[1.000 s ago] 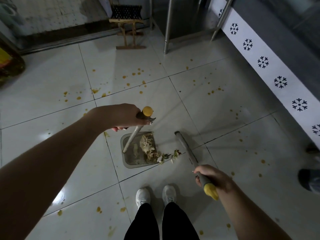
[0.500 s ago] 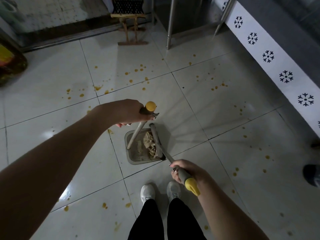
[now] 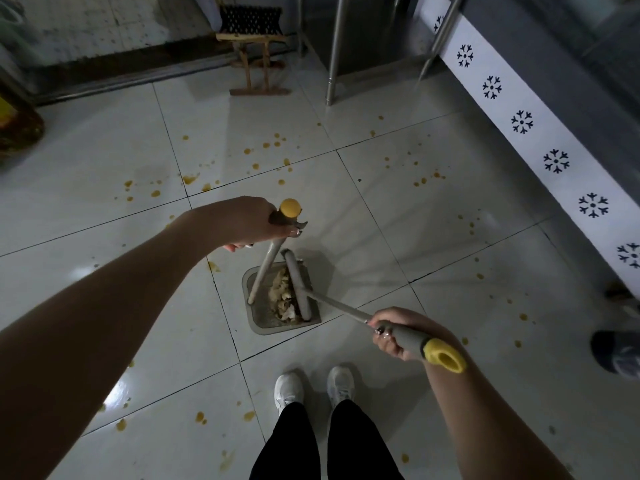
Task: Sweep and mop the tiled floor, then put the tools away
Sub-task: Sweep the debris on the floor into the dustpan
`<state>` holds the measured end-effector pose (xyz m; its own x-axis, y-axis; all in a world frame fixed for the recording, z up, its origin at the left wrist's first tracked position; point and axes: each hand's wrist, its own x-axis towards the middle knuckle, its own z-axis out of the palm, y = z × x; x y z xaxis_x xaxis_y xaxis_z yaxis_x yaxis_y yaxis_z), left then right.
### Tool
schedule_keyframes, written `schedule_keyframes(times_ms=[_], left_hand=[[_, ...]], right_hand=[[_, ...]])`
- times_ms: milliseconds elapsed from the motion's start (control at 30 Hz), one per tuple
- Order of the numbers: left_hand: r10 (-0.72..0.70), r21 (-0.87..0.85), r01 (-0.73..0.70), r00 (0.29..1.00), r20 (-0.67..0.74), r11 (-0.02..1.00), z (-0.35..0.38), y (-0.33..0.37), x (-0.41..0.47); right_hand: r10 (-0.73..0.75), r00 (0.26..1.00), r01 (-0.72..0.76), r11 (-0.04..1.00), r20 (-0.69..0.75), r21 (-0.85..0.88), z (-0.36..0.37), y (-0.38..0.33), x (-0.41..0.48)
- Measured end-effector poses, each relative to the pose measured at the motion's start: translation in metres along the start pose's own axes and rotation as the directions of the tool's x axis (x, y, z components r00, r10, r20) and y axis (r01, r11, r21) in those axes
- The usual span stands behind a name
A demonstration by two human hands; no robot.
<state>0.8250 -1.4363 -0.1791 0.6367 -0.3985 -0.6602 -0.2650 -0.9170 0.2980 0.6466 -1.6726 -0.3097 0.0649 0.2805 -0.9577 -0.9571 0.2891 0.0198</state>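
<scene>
Floor (image 3: 381,341): glossy pale tiles, dark grout lines, spattered with amber drops; lighting dim.

Dustpan (image 3: 263,317): flat grey tray with rounded corners, lying on the tile just ahead of the white shoes (image 3: 289,389). Its pale round pole (image 3: 265,268) rises from the tray's left edge and leans up and right to a yellow knob.

Left hand (image 3: 249,223): fingers curled round the pole's top, just under the knob.

Broom (image 3: 299,289): the head is a long grey bar. Its long axis runs near-to-far across the tray, and it is pressed against a lumpy beige pile of scraps (image 3: 280,296) inside the pan. The thin metal handle runs from mid-bar down and right, roughly square to the bar, into a grey sleeve with a yellow ring end pointing lower right.

Right hand (image 3: 398,336): fingers wrapped tight round the grey sleeve.

Bristles not resolvable; possibly a rubber blade.

Background: wooden stool (image 3: 254,53), steel legs (image 3: 334,50), white strip with dark snowflake prints (image 3: 519,123).
</scene>
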Motion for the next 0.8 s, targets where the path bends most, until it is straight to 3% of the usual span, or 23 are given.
schedule_keyframes(times_ms=[267, 367, 433, 533, 600, 700, 800], left_hand=[[-0.077, -0.171, 0.077, 0.997, 0.010, 0.982, 0.015, -0.014, -0.010], [-0.080, -0.194, 0.084, 0.996, 0.027, 0.977, 0.020, -0.019, -0.017], [-0.084, -0.190, 0.087, 0.996, 0.027, 0.978, 0.022, -0.021, -0.021], [-0.085, -0.190, 0.088, 0.996, 0.021, 0.978, 0.023, -0.026, -0.024], [-0.081, -0.198, 0.083, 0.997, 0.020, 0.977, 0.021, -0.027, -0.025], [-0.080, -0.230, 0.083, 0.997, 0.024, 0.970, 0.022, -0.028, -0.026], [-0.075, -0.231, 0.080, 0.997, 0.027, 0.970, 0.024, -0.027, -0.027]], right_hand=[[-0.021, 0.987, 0.003, 0.994, -0.162, -0.113, -0.008, -0.016, -0.015], [-0.117, 0.956, 0.063, 0.978, -0.268, -0.201, -0.008, -0.014, -0.003], [-0.271, 0.917, 0.227, 0.958, -0.292, -0.174, -0.009, -0.001, 0.008], [-0.520, 0.839, 0.525, 0.851, -0.159, -0.008, 0.001, 0.024, 0.021], [-0.463, 0.875, 0.469, 0.883, -0.141, 0.006, 0.015, 0.031, 0.027], [-0.213, 0.973, 0.210, 0.977, -0.088, -0.043, 0.029, 0.020, 0.033], [-0.134, 0.981, 0.104, 0.973, -0.142, -0.205, 0.015, -0.003, 0.021]])
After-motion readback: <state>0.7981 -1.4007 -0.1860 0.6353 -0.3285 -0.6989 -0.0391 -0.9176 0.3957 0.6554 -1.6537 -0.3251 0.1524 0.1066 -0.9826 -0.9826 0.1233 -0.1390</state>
